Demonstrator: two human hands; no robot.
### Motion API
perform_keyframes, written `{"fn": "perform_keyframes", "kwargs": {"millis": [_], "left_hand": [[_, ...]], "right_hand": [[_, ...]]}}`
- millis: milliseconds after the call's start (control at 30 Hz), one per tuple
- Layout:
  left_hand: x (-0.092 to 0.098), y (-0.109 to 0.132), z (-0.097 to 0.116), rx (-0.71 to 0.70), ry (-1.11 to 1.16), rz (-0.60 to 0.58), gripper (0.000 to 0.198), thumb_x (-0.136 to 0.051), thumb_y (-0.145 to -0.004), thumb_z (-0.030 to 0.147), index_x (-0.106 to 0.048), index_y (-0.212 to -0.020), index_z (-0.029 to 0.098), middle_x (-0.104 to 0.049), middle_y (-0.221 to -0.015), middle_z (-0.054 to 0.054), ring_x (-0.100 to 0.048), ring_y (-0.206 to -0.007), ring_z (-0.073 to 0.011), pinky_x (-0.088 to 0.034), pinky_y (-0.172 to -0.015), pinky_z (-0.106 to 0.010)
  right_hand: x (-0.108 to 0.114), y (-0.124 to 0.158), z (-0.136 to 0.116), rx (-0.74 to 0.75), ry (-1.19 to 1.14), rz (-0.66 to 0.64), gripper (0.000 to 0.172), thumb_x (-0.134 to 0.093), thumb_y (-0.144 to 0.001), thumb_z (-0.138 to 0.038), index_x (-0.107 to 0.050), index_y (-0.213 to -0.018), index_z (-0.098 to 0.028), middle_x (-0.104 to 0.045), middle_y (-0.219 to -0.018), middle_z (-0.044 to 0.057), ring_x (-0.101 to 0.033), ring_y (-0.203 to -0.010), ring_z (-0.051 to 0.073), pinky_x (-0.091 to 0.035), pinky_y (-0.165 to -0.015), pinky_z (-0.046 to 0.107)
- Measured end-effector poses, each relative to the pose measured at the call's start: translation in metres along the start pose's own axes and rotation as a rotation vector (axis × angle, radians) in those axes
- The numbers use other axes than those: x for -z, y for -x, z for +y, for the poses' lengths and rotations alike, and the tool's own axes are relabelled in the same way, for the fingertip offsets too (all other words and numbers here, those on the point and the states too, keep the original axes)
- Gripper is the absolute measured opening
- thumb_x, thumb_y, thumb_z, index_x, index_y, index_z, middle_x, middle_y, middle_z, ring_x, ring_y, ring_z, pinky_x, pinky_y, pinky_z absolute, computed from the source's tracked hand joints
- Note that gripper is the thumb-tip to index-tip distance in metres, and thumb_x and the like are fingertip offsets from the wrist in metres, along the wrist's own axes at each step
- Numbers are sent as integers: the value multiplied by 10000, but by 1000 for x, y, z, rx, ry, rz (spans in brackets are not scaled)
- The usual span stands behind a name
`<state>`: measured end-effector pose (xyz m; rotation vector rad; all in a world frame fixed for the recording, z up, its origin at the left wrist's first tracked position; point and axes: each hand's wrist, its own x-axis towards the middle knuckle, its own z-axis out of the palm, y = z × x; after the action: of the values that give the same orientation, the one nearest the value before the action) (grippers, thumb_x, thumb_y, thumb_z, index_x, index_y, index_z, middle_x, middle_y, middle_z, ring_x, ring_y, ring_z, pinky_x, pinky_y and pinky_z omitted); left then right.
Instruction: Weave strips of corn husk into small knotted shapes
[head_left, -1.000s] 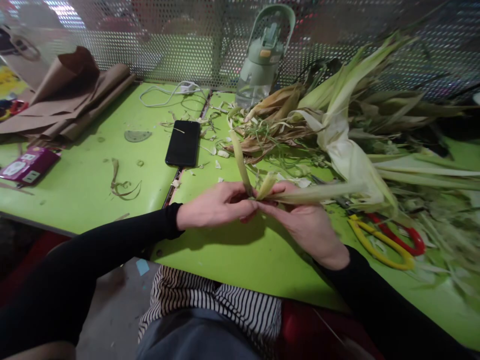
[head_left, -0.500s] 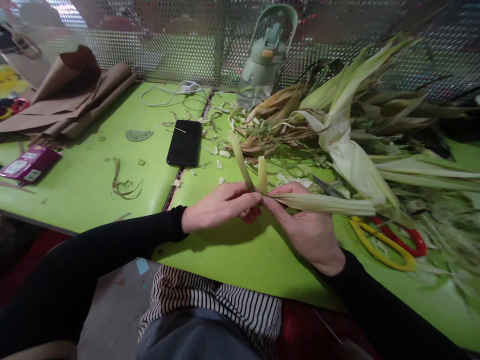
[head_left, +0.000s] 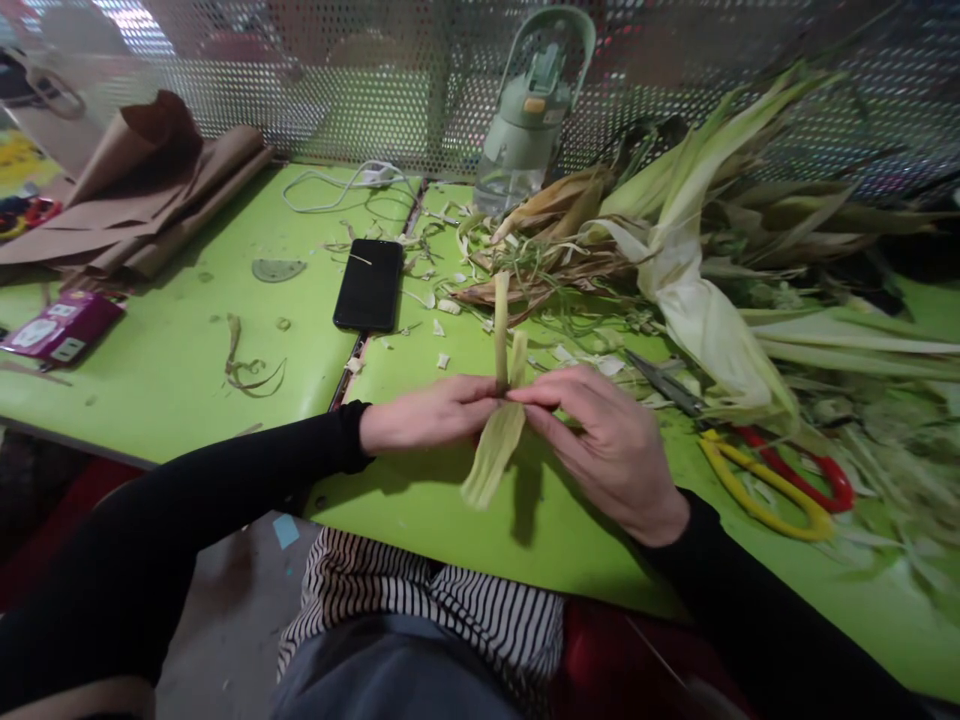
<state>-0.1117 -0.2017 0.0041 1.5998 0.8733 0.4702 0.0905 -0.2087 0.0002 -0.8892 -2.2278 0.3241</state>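
Observation:
My left hand and my right hand meet above the green table, both pinched on a strip of pale corn husk. Two narrow ends of the husk stick up between my fingertips, and a wider end hangs down toward me. Both arms wear black sleeves.
A big heap of corn husks and leaves fills the right side. Yellow and red scissors lie beside my right hand. A black phone, a green water bottle, a white cable, brown paper and a purple packet lie further off.
The long end of the husk, which stretched out to the right, has swung round and now hangs down toward me. The hands stayed together in the same place.

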Motion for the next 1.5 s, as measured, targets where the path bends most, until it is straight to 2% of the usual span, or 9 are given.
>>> {"fn": "perform_keyframes", "kwargs": {"millis": [200,333,500,633,833,1033,1267,1433,1500], "left_hand": [[-2,3,6,-136,-170,-66,227,-522,-934,378,-569,-928,157,-567,-768,-8,-485,-657,-120,-448,-631,-252],[-6,3,3,-79,-104,-103,391,-356,-1008,462,-559,-858,163,-579,-721,-17,-548,-646,-126,-486,-636,-249],[-9,5,-5,-63,-16,-89,419,-336,-1018,435,-541,-768,169,-611,-718,-31,-591,-678,-127,-532,-708,-252],[-7,5,-6,20,241,-130,404,-341,-1019,444,-551,-833,154,-668,-835,-62,-657,-738,-132,-569,-767,-280],[-6,1,1,48,188,-161,259,-581,-922,393,-637,-884,144,-671,-830,-50,-648,-760,-148,-565,-733,-276],[-14,3,1,106,179,-88,467,-369,-1011,492,-647,-891,137,-669,-796,-65,-649,-728,-154,-571,-736,-287],[-11,6,4,165,430,-84,497,-476,-961,579,-657,-991,118,-681,-883,-65,-671,-793,-134,-561,-840,-304],[-13,3,0,195,385,-100,514,-471,-940,624,-617,-918,132,-671,-820,-39,-648,-752,-122,-566,-794,-284],[-14,1,-5,148,345,-103,490,-516,-919,622,-614,-927,142,-653,-787,-22,-638,-711,-114,-564,-757,-273]], "right_hand": [[0,-1,5,-258,-200,-106,68,-658,-883,-263,-656,-938,-223,-657,-790,9,-601,-662,159,-491,-585,294],[0,-1,6,-383,-368,-213,240,-660,-872,-292,-664,-1102,-225,-615,-801,-11,-539,-619,119,-458,-555,255],[-3,-2,4,-498,-612,-193,203,-746,-808,-405,-672,-851,-220,-536,-681,-40,-486,-583,110,-429,-520,239],[-3,-2,6,-580,-760,-156,262,-794,-760,-443,-661,-856,-239,-575,-676,-48,-540,-606,119,-489,-563,248],[0,-1,4,-525,-655,-186,233,-758,-796,-442,-656,-832,-236,-601,-697,-34,-541,-586,124,-461,-526,249],[-1,-1,3,-523,-528,-208,283,-728,-811,-469,-612,-740,-221,-555,-641,-29,-501,-564,129,-434,-514,263],[6,-2,3,-308,-286,-115,221,-675,-880,-349,-743,-1057,-236,-625,-842,19,-528,-610,122,-462,-504,259],[13,-2,1,-138,-130,-32,197,-616,-938,-289,-760,-1072,-271,-714,-1068,59,-677,-986,224,-576,-802,370],[14,-1,0,-120,-165,-49,203,-595,-958,-313,-758,-1075,-285,-740,-1044,49,-687,-984,224,-564,-863,391]]}}
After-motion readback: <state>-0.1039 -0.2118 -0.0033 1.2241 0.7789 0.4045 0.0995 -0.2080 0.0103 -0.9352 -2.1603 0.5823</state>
